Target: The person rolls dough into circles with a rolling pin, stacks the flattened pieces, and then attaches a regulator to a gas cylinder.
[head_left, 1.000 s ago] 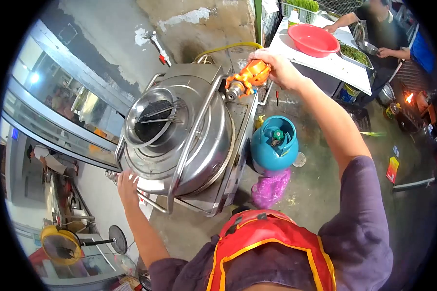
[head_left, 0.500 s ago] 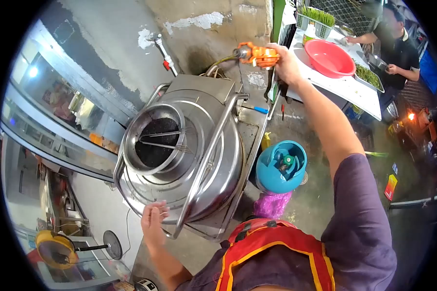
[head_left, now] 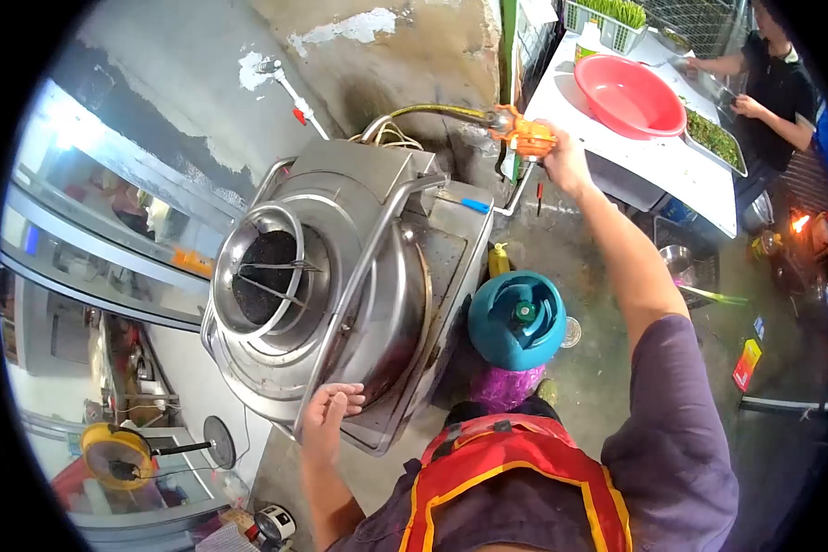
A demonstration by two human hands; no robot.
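Observation:
My right hand (head_left: 566, 156) is out in front, its fingers round an orange gas regulator (head_left: 532, 140). A yellowish hose (head_left: 437, 109) runs from the regulator back behind the cooker. Below it stands the large round stainless-steel cooker (head_left: 386, 317), with a bowl-shaped top (head_left: 290, 317) that is dark inside and has thin metal prongs across it. My left hand (head_left: 329, 421) hangs open at the lower end of the cooker's tubular rail (head_left: 354, 276), fingers loosely bent and nothing in them. On the floor to the right is a teal gas cylinder (head_left: 552, 317) with a green valve (head_left: 524, 314).
Pink plastic (head_left: 506, 388) lies by the cylinder's base. A blue-handled tool (head_left: 476, 205) rests on the cooker's side ledge. At the back right, a white table (head_left: 561, 101) carries a red basin (head_left: 630, 97) and greens; a person (head_left: 773, 92) works there. A yellow fan (head_left: 117, 456) stands lower left.
My view has shifted, and the cooker sits further left in it. The right hand still holds the regulator, with more hose showing. My left hand is now closer to the rail's lower end.

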